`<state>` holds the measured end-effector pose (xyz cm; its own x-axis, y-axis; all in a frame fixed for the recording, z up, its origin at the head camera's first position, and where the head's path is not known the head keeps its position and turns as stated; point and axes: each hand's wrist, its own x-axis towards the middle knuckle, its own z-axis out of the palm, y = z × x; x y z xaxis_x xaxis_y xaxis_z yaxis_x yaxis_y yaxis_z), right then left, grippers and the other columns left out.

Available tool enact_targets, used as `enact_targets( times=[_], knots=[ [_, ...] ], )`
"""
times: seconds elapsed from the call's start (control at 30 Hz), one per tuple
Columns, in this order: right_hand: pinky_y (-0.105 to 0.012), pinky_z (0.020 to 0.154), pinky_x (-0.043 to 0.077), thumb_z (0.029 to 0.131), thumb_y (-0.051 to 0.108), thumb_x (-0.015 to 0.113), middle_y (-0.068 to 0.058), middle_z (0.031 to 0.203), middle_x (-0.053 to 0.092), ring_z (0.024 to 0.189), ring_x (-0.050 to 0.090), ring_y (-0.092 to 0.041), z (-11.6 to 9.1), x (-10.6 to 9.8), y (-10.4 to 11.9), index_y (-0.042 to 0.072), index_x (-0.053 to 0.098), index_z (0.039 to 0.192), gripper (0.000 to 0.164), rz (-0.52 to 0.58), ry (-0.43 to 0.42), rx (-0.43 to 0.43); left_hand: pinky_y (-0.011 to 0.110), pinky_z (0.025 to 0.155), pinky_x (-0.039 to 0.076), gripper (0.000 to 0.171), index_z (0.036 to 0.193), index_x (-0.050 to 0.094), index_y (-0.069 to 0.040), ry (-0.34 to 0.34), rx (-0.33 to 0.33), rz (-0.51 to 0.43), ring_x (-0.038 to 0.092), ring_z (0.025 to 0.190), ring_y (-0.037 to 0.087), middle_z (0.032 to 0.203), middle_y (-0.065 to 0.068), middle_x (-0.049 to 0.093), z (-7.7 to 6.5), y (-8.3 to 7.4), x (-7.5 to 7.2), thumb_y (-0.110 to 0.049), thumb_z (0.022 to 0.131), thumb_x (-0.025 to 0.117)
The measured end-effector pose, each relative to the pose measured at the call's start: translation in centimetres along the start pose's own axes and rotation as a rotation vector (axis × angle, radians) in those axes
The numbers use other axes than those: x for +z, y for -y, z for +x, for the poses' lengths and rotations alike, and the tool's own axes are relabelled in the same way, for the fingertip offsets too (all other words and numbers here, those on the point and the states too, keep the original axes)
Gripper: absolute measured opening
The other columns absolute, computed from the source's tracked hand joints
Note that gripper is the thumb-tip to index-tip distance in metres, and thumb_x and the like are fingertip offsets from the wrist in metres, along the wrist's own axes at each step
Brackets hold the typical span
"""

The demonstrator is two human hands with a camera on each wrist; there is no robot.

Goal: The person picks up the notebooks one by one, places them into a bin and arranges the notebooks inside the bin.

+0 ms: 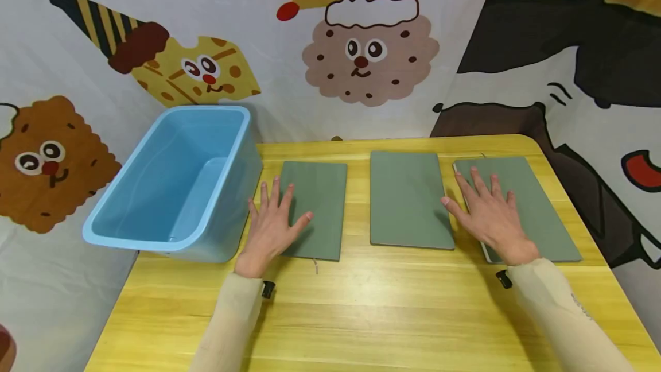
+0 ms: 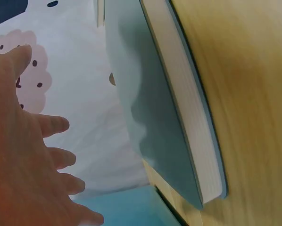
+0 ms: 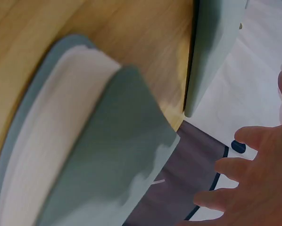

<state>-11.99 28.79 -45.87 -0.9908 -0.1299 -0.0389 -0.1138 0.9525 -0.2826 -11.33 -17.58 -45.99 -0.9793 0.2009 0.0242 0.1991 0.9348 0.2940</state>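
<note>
"Okay, hands first: what's being gripped?"

"Nothing. The left hand (image 1: pixel 268 231) is held over the left notebook (image 1: pixel 322 194), next to the blue tub (image 1: pixel 232 223); the right hand (image 1: pixel 490 217) is held over the right notebook (image 1: pixel 537 205). Fingers on both are spread wide, nearly straight. Shadows are cast on the covers, so contact is doubted (can't be fully ruled out)."

"Third one?"

"The middle notebook (image 1: pixel 405 200) is laid flat between the other two. All three are set apart on the wooden surface (image 1: pixel 361 314), green covers up."

"Handling?"

"Light to middling weight, by guess. The boards are judged stiff, the covers smooth and maybe slippery; hardly fragile, though pages could be creased. If only the top cover were pinched, it could be swung open, so both boards should be taken together across the thickness, ideally at the spine (side can't be told for the left one)."

"Loose bits?"

"A thin ribbon end (image 1: pixel 316 267) is seen past the left notebook's near edge; snagging should be avoided."
</note>
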Motion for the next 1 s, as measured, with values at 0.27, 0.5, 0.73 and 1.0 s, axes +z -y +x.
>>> enact_targets(
  times=[0.27,0.5,0.73,1.0],
  knots=[
    [-0.083,0.106,0.016,0.105,0.065,0.038,-0.027,0.170,0.008,0.147,0.011,-0.065,0.1,-0.3,0.6,0.015,0.011,0.168,0.085,0.068,0.028,-0.023,0.079,0.114,0.014,0.090,0.165,0.027,-0.011,0.008,0.027,0.040,0.002,0.156,0.049,0.172,0.021,0.005,0.7,-1.5,0.2,-0.070,0.100,0.045],
    [-0.077,0.112,0.020,0.105,0.064,0.040,-0.029,0.169,0.010,0.147,0.017,-0.061,0.6,0.0,2.2,0.006,0.013,0.167,0.089,0.167,0.097,-0.039,0.078,0.116,0.012,0.088,0.165,0.030,-0.014,0.029,0.111,0.038,0.006,0.156,0.047,0.172,0.019,0.009,1.0,-5.1,1.7,-0.071,0.100,0.046],
    [-0.071,0.115,0.025,0.106,0.061,0.043,-0.033,0.165,0.020,0.148,0.023,-0.055,1.2,1.1,3.5,-0.003,0.015,0.164,0.091,0.233,0.131,-0.028,0.075,0.118,0.014,0.086,0.165,0.031,-0.017,0.143,0.234,0.064,0.008,0.157,0.044,0.173,0.013,0.010,0.4,-9.5,3.8,-0.072,0.100,0.042],
    [-0.073,0.109,0.033,0.108,0.051,0.047,-0.044,0.155,0.027,0.140,0.031,-0.061,1.5,1.8,3.6,-0.018,0.015,0.157,0.090,0.275,0.179,0.056,0.071,0.118,0.023,0.085,0.163,0.036,-0.021,0.252,0.347,0.201,0.016,0.157,0.038,0.172,0.004,0.022,0.0,-12.0,5.1,-0.077,0.099,0.037]
  ],
)
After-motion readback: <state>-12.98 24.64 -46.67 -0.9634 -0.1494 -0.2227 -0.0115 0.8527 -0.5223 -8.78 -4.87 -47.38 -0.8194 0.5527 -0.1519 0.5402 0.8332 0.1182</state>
